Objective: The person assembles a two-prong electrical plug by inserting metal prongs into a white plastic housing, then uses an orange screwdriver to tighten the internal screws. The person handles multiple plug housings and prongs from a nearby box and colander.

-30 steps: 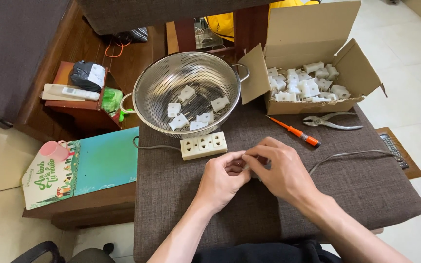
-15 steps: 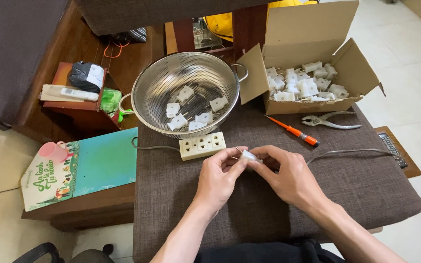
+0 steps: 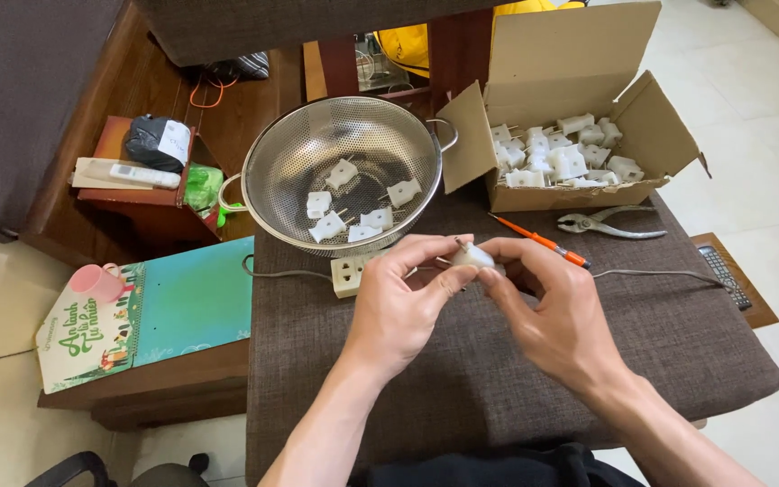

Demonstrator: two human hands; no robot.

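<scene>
Both hands meet over the brown cushioned stool [image 3: 462,370]. My left hand [image 3: 403,302] and my right hand [image 3: 552,307] pinch a small white plug [image 3: 472,256] between their fingertips, its metal prongs pointing up and left. Just behind the left hand lies a cream socket strip [image 3: 351,273] with a grey cord, partly hidden by my fingers. A steel colander [image 3: 290,162] beyond it holds several white plugs. An open cardboard box [image 3: 579,194] at the back right is full of the same plugs.
An orange screwdriver [image 3: 543,240] and pliers [image 3: 608,224] lie near the box. A grey cable [image 3: 651,273] runs to the right. On the left, a teal book [image 3: 151,311] with a pink cup [image 3: 96,282] rests on a wooden table.
My hands have lifted off the stool and moved toward the socket strip, bringing the white plug up between the fingertips where it now shows.
</scene>
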